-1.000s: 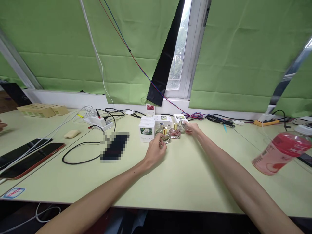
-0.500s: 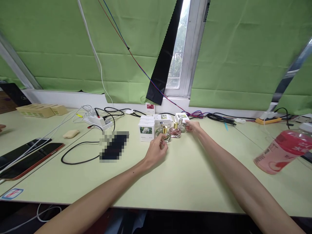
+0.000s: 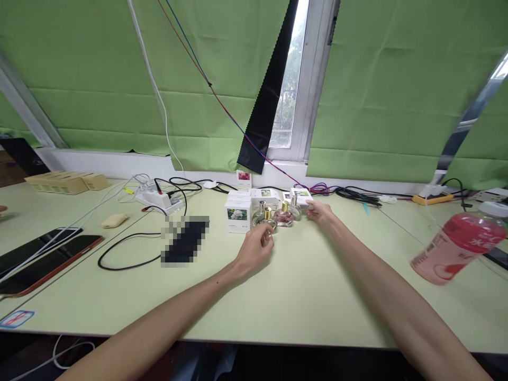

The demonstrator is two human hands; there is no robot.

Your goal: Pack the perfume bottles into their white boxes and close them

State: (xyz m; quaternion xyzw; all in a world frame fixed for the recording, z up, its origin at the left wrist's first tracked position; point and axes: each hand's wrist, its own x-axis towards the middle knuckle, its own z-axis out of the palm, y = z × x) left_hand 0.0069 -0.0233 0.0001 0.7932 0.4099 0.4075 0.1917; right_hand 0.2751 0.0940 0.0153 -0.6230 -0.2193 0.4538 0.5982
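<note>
My left hand (image 3: 255, 247) rests on the table with its fingers curled against the near side of a gold-capped glass perfume bottle (image 3: 268, 214); its fingertips partly cover the bottle. Beside it stand a pink perfume bottle (image 3: 283, 218) with a gold cap and a clear bottle (image 3: 295, 210) with a silver cap. Another silver-capped bottle (image 3: 261, 207) is partly hidden behind the front one. My right hand (image 3: 319, 213) grips the right side of a small white box (image 3: 302, 197) with a flower picture, tilted behind the bottles. White boxes (image 3: 238, 219) stand in a row at the left.
Behind the bottles lie another white box (image 3: 265, 197) and cables along the wall. A power strip (image 3: 161, 201), a pixelated dark object (image 3: 184, 241) and phones (image 3: 51, 264) are at left. A pink drink bottle (image 3: 456, 248) stands at right.
My right hand has shifted the white box slightly to the right, uncovering part of a box behind it. My left hand stays by the gold-capped bottle. The view has tilted slightly.
</note>
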